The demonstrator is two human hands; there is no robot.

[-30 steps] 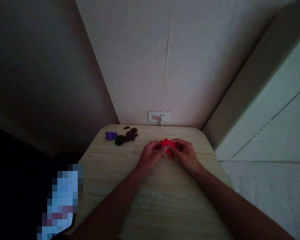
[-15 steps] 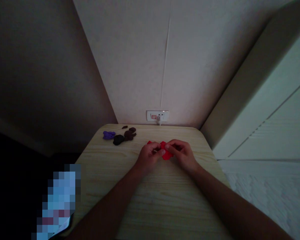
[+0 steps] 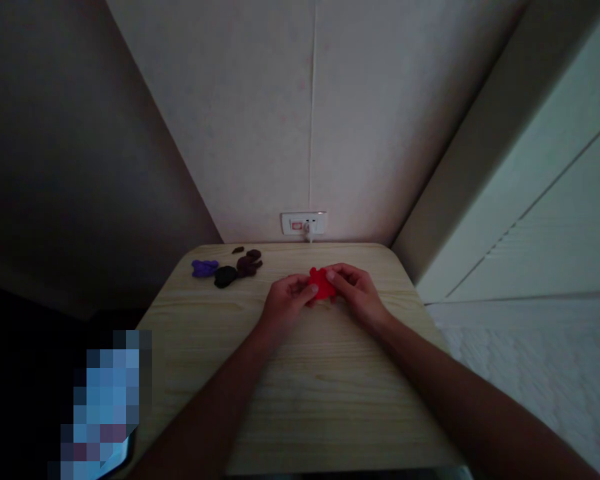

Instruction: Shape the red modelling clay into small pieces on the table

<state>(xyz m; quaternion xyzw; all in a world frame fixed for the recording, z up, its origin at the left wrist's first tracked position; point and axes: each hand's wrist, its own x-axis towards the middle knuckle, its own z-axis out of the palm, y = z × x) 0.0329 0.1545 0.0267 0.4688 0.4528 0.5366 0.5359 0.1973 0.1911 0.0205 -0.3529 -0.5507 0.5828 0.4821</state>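
Observation:
Between my two hands is a flat red piece with small knobs at its edge, which looks like modelling clay [image 3: 323,285]. My left hand [image 3: 290,298] pinches its left side, thumb on top. Its right side is pinched by my right hand [image 3: 356,290], thumb also on top, fingertips partly hidden. To the left on the table lie a purple lump [image 3: 205,268], a black lump [image 3: 225,276] and a dark brown lump [image 3: 247,267] with smaller brown bits behind it, all clay-like.
The light wooden table [image 3: 300,393] stands against the wall, below a socket [image 3: 303,223] with a plug in it. A pale cabinet [image 3: 545,213] rises on the right. At the lower left a lit, pixelated screen [image 3: 107,400] sits by the table's edge.
The red clay turns in my fingers and now shows a broader, flatter face with knobs at its edge. Both hands keep hold. The whole view has shifted slightly.

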